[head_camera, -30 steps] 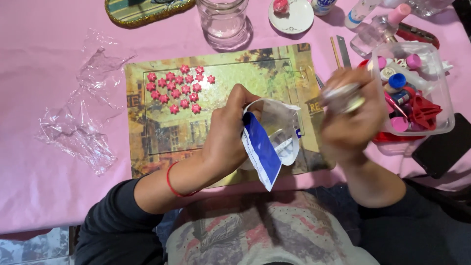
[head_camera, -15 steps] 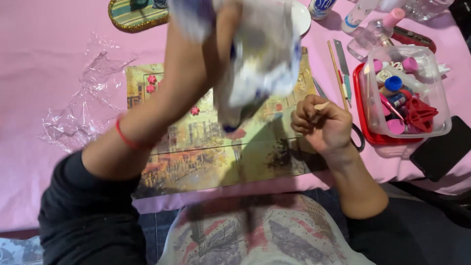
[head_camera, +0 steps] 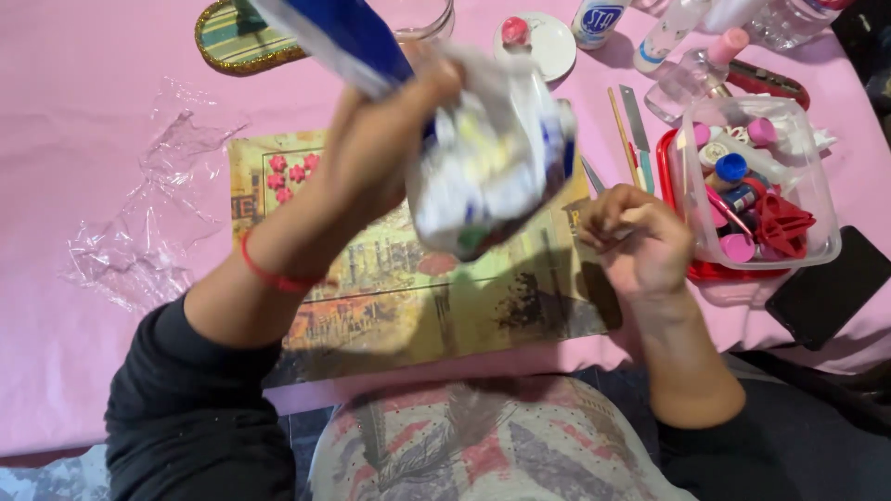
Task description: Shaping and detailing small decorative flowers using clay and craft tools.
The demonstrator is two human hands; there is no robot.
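Fingers of the left hand (head_camera: 385, 139) clutch a crumpled white-and-blue plastic bag (head_camera: 492, 158), raised above the printed placemat (head_camera: 436, 297). Beside it, the right hand (head_camera: 636, 246) pinches a thin wooden stick (head_camera: 639, 214), near the clear tub (head_camera: 817, 209).

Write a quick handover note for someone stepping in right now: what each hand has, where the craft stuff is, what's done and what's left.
Left hand: raised over the table, gripping a crumpled white-and-blue bag.
Right hand: closed around a thin stick, at the board's right edge.
Board: flat on the pink cloth, pink flowers at its top left corner.
Supply tub: at right.
Done: some flowers on the board.
Left: most of the board is bare.
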